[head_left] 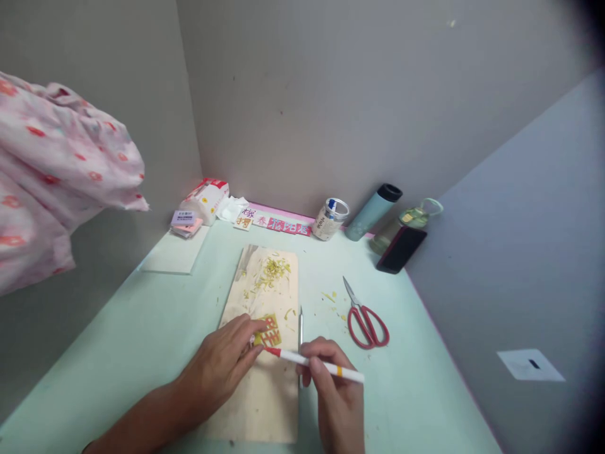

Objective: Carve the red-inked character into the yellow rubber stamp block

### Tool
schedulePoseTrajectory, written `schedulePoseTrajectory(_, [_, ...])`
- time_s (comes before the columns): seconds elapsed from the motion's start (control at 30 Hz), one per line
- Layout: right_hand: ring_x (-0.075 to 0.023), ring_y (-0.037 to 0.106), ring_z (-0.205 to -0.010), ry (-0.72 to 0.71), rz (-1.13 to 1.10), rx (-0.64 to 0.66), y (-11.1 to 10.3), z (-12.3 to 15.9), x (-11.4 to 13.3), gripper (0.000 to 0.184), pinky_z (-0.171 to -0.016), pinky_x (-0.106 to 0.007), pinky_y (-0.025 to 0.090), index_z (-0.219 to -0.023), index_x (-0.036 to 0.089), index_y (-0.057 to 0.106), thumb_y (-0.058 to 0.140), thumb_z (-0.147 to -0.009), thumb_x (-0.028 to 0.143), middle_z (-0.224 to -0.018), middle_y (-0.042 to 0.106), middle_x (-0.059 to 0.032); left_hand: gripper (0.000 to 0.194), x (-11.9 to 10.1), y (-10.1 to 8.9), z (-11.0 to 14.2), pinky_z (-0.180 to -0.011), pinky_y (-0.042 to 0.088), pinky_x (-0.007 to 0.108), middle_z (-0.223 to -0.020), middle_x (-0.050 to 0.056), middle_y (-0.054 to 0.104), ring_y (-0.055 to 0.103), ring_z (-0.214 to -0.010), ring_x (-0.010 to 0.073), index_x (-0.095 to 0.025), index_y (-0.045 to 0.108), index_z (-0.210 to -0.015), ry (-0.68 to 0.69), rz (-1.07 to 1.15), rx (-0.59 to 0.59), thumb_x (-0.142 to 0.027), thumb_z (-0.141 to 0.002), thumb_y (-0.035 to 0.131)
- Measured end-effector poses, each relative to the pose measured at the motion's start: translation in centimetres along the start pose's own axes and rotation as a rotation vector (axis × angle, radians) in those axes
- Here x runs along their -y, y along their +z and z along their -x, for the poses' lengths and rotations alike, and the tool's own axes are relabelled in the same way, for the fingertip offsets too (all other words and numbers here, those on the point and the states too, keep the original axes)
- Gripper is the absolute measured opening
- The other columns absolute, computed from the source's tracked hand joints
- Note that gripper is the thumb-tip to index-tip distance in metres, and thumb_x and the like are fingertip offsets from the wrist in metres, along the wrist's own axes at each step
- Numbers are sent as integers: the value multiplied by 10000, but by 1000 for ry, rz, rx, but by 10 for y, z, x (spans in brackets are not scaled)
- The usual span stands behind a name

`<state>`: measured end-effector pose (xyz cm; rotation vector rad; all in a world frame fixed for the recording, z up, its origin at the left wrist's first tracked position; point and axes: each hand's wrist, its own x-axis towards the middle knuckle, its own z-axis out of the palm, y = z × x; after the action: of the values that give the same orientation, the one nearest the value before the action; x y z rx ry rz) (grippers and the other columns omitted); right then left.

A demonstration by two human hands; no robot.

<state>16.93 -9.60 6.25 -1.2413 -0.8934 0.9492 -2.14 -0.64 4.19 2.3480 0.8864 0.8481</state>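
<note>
My left hand [220, 356] pinches the left edge of a small yellow-green square [274, 332] bearing a red cut or drawn character. It holds the square down on a pale wooden board [265, 410]. In my right hand [335, 388] is a white marker [293, 357] with a red tip and a yellow band. The tip is at the square's lower edge; whether it touches is too small to tell. Yellow-green shavings [271, 271] lie on the upper part of the board. A slim metal tool [301, 321] lies along the board's right edge, partly hidden behind my right hand.
Red-handled scissors [368, 325] lie right of the board, near loose scraps. Behind stand a tin [329, 221], a blue tumbler [375, 211], a green bottle [413, 217] and a leaning phone [401, 249]. Character cards [283, 226], tissues [207, 200] and a white pad [174, 252] sit back left.
</note>
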Motion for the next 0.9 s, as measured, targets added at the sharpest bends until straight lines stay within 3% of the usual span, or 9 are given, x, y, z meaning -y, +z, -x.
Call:
schedulePoseTrajectory(0.2, [-129, 541, -585, -29, 59, -20, 5, 0, 6, 265, -557, -218, 432, -810, 195, 716, 684, -896, 443, -652, 616, -8, 209, 0, 3, 3, -779, 547, 285, -963, 26, 638, 663, -892, 188, -256, 546, -1175, 44, -10, 37, -200, -1010, 430])
schedulePoseTrajectory(0.33, [-140, 540, -612, -25, 119, 34, 5, 0, 4, 265, -578, -230, 433, -811, 192, 704, 650, -920, 428, -677, 621, -16, 266, -1, 3, 5, -815, 562, 288, -1035, 39, 666, 674, -968, 201, -275, 536, -1232, 46, -19, 48, -194, -996, 444])
schedulePoseTrajectory(0.57, [-157, 534, -616, -72, 161, 36, 11, 3, 2, 318, -579, -252, 409, -763, 183, 695, 635, -914, 456, -661, 611, -21, 362, 5, 11, 12, -898, 590, 291, -1172, 41, 713, 697, -1094, 212, -298, 534, -1310, 61, -84, 13, -186, -973, 467])
schedulePoseTrajectory(0.67, [-155, 513, -600, -58, 137, -33, 16, 4, 2, 355, -568, -255, 387, -727, 185, 693, 654, -887, 500, -644, 595, -18, 411, 10, 17, 16, -959, 572, 294, -1276, 36, 698, 671, -1179, 220, -312, 502, -1373, 49, -120, -35, -200, -980, 457])
schedulePoseTrajectory(0.77, [-153, 494, -587, -61, 114, -93, 17, 5, -3, 382, -564, -260, 376, -694, 192, 690, 675, -859, 536, -632, 590, -17, 418, 10, 18, 16, -963, 564, 255, -1299, 33, 694, 673, -1185, 207, -315, 489, -1396, 81, -121, -68, -223, -990, 446])
schedulePoseTrajectory(0.9, [-141, 474, -534, -85, 109, -68, 18, 4, -19, 357, -523, -255, 365, -703, 205, 706, 684, -851, 529, -615, 601, -17, 493, 8, 17, 14, -1009, 525, 223, -1334, 32, 677, 667, -1195, 175, -300, 445, -1432, 144, -109, -50, -147, -964, 452])
